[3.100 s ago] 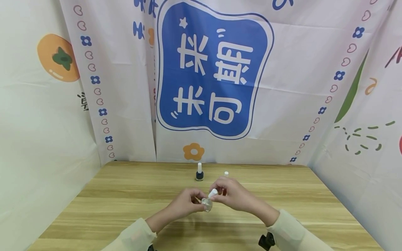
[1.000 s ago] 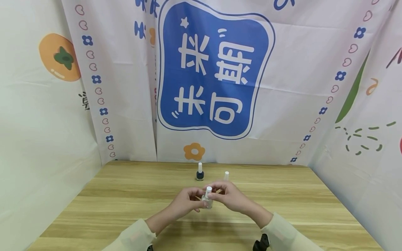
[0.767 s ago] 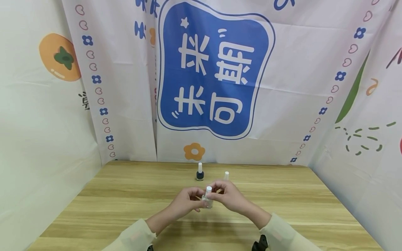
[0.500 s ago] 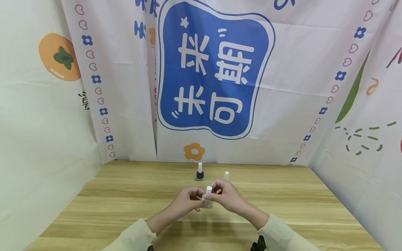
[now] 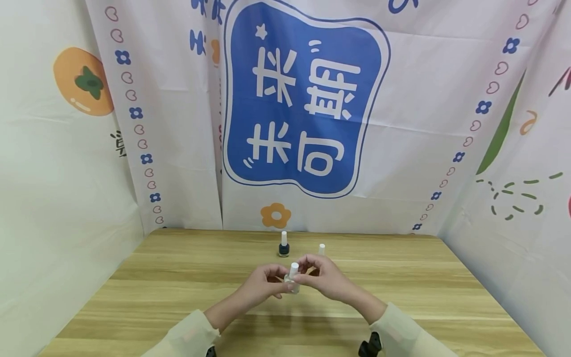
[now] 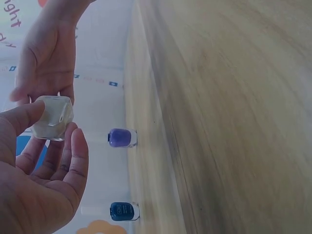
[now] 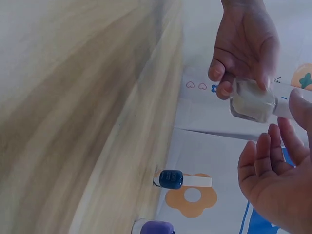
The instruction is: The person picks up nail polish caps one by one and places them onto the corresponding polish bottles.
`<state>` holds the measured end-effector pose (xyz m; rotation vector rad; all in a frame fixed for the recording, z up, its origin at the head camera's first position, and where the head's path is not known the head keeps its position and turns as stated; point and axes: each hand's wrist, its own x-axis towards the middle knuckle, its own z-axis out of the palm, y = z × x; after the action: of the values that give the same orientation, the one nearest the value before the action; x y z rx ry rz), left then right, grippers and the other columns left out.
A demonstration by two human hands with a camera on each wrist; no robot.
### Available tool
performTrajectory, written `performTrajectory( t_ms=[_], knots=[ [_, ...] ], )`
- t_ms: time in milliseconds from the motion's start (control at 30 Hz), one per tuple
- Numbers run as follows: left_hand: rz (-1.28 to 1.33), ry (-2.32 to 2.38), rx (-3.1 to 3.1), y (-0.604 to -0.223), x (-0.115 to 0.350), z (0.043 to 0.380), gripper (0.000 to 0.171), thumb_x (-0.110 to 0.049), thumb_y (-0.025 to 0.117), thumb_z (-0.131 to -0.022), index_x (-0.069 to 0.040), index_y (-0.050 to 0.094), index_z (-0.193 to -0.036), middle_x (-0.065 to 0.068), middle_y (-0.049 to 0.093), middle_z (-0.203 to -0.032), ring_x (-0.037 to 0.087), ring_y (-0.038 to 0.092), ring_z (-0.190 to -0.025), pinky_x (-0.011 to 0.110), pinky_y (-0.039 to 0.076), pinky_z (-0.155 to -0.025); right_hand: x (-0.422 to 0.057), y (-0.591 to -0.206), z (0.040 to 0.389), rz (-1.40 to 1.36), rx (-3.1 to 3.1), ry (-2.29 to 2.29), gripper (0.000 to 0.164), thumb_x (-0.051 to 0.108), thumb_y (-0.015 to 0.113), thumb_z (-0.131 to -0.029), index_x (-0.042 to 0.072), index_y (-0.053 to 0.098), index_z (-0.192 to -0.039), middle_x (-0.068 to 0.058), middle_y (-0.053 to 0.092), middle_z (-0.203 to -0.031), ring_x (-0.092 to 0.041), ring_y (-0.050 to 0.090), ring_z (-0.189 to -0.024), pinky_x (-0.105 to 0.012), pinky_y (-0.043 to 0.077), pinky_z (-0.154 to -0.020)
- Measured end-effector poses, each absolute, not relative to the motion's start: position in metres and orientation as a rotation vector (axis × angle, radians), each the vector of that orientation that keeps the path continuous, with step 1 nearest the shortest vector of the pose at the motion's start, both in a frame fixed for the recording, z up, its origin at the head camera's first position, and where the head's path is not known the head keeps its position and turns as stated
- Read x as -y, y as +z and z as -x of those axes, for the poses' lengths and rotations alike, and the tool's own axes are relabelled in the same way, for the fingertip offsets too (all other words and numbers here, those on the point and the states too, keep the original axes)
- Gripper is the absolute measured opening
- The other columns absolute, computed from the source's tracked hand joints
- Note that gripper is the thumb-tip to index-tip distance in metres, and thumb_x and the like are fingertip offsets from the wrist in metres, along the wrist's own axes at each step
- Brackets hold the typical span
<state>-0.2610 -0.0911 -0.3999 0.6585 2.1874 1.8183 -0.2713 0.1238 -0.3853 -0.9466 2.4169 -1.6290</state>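
Both hands hold a small clear nail polish bottle (image 5: pixel 292 284) with pale contents, raised above the table. My left hand (image 5: pixel 264 286) grips its glass body between thumb and fingers, as the left wrist view also shows. At the white cap (image 5: pixel 294 269), my right hand (image 5: pixel 322 278) pinches with thumb and fingertips. The cap sits on the bottle's neck, leaning slightly right. In the right wrist view, the glass body (image 7: pixel 252 101) lies between the two hands, and the right fingertips behind the cap are partly hidden.
A dark blue nail polish bottle (image 5: pixel 284 248) with a white cap stands at the back of the wooden table (image 5: pixel 187 267). Behind the right hand stands a purple nail polish bottle (image 6: pixel 122 138). A printed cloth (image 5: pixel 401 163) hangs beyond the table's back edge.
About three seconds ago bottle and cap were tilted more to the right; now they stand more upright. In the last half second both hands shift slightly left, and the right fingers change position at the cap.
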Motion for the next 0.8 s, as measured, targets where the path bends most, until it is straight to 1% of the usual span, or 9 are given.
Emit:
performTrajectory(
  t_ms=[167,333,633,800],
  knots=[
    [-0.662,1.799,-2.183,-0.4000,0.0927,0.2617,0.029,-0.014,0.074,-0.086,0.002,0.065,-0.109,0.007,0.066,-0.096,0.020,0.063,-0.085,0.031,0.056,-0.068,-0.1266,-0.3820,0.2726,1.053,-2.386,-1.558,0.024,0.014,0.063,-0.096,0.006,0.066,-0.118,-0.005,0.061,-0.100,-0.020,0.056,-0.091,-0.027,0.051,-0.072],
    [-0.691,1.787,-2.179,-0.4013,0.0920,0.2616,0.029,-0.012,0.074,-0.086,0.003,0.065,-0.109,0.008,0.066,-0.097,0.020,0.063,-0.084,0.031,0.057,-0.067,-0.1251,-0.3798,0.2698,1.058,-2.366,-1.531,0.025,0.015,0.061,-0.097,0.008,0.067,-0.120,-0.004,0.060,-0.103,-0.020,0.053,-0.093,-0.027,0.049,-0.071],
    [-0.682,1.790,-2.175,-0.4020,0.0917,0.2611,0.028,-0.012,0.074,-0.086,0.003,0.065,-0.108,0.008,0.066,-0.096,0.020,0.062,-0.084,0.031,0.057,-0.068,-0.1215,-0.3814,0.2682,1.015,-2.397,-1.577,0.019,0.013,0.063,-0.095,0.007,0.069,-0.112,-0.003,0.062,-0.102,-0.018,0.054,-0.091,-0.027,0.049,-0.071],
    [-0.665,1.798,-2.176,-0.4024,0.0912,0.2618,0.029,-0.012,0.074,-0.085,0.003,0.065,-0.109,0.007,0.065,-0.097,0.020,0.062,-0.085,0.031,0.056,-0.068,-0.1191,-0.3855,0.2685,0.940,-2.408,-1.629,0.015,0.013,0.065,-0.094,0.006,0.069,-0.106,-0.002,0.062,-0.097,-0.018,0.054,-0.089,-0.029,0.049,-0.072]
  ],
)
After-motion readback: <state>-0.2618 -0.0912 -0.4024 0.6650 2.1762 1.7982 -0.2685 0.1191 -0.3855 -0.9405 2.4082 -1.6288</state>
